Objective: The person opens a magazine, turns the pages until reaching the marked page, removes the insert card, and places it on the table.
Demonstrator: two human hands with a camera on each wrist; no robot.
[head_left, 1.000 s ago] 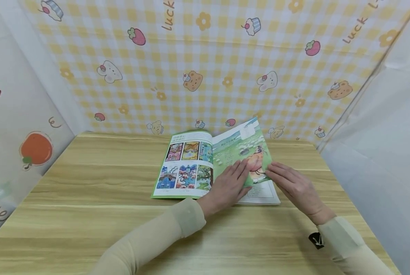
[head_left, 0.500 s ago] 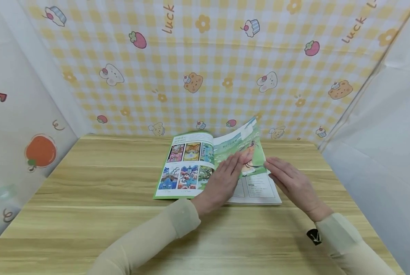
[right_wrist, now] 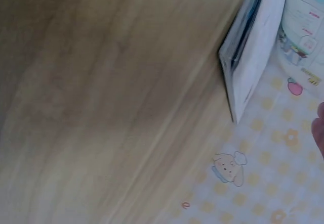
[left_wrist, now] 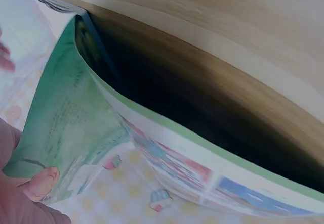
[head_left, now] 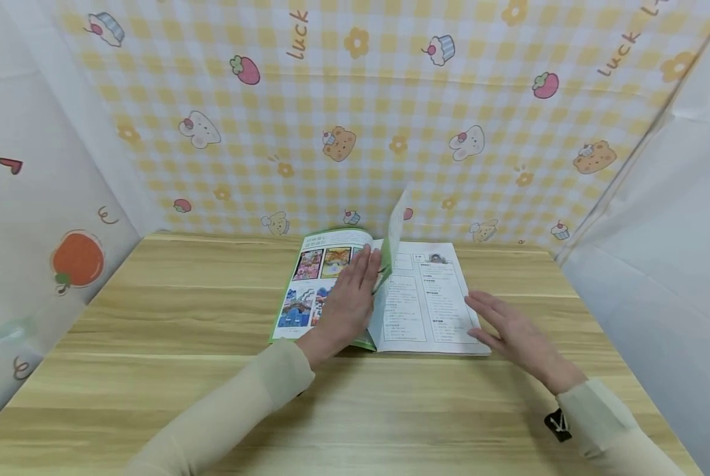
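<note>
An open magazine lies on the wooden table, with colourful pictures on its left page and printed text on the right. One leaf stands nearly upright near the spine, its green illustrated side toward the left. My left hand reaches over the left page with straight fingers against that leaf. In the left wrist view, the green leaf curves beside the left hand. My right hand hovers by the magazine's right edge with fingers extended. Only its fingertips show in the right wrist view.
A yellow checked cloth with cartoon prints hangs behind the table. White sheeting closes off the right side, and a printed white sheet stands on the left. A black tag is at the right sleeve.
The green illustrated leaf has swung from the right side up to nearly vertical as my left hand moved left. My right hand has come away from the leaf, and the text page beneath shows.
</note>
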